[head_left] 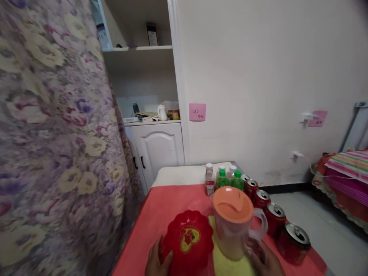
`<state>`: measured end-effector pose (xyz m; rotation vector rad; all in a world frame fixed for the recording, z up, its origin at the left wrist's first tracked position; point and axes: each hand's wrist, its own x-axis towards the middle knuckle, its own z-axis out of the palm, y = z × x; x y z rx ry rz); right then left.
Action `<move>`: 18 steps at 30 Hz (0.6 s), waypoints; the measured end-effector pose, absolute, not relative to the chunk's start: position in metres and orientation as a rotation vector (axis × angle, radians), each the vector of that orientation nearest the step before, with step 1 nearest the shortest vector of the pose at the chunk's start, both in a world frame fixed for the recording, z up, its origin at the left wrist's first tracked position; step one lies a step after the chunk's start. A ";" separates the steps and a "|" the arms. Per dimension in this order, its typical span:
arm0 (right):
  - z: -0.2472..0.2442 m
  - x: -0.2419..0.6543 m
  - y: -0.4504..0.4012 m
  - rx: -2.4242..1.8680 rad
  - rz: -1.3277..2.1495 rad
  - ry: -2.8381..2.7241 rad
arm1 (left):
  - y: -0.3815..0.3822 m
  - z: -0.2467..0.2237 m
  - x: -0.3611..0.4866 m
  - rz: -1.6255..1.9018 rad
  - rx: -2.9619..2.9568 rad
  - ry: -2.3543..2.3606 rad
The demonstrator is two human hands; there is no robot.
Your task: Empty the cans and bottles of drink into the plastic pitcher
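Observation:
My left hand (158,257) grips the left rim of a red scalloped plate (198,251), with the thumb over the edge. A yellow heart-shaped print marks the plate's middle. To its right stands a clear plastic pitcher (230,239) with an orange lid (232,204), upright on a yellow cloth (220,264). My right hand (265,257) is closed at the pitcher's lower right side, just under the handle (261,226); its fingertips are partly hidden. The near edge of the plate runs out of view.
Red drink cans (293,243) line the table's right edge. Behind the pitcher stand green-capped bottles (222,179) and white-capped clear bottles (209,182). A red cloth (138,245) covers the table. A floral curtain (57,134) hangs at left, beside a white cabinet (159,149).

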<state>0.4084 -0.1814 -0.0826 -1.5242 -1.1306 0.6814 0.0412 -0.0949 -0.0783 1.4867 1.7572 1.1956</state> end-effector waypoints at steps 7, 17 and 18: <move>-0.087 0.408 -0.176 -1.472 0.694 -1.122 | -0.089 -0.067 0.050 1.146 1.461 1.743; -0.096 0.411 -0.172 -1.432 0.680 -1.162 | -0.068 -0.056 0.048 1.215 1.317 1.691; -0.096 0.411 -0.173 -1.425 0.674 -1.172 | -0.072 -0.057 0.050 1.228 1.314 1.686</move>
